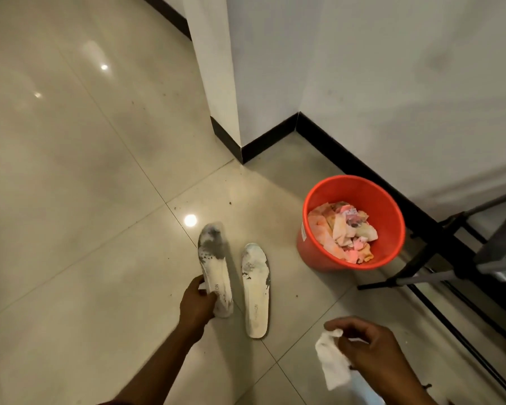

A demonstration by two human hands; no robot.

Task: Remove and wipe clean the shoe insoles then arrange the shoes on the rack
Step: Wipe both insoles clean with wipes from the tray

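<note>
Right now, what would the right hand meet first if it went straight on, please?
Probably the loose insole on the floor, though the right hand, holding a wipe, may pass above it; depth is unclear.

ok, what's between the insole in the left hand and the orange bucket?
Head view: the second insole lies flat between the held insole and the orange bucket, then bare floor. The right hand and its wipe are off that line.
</note>
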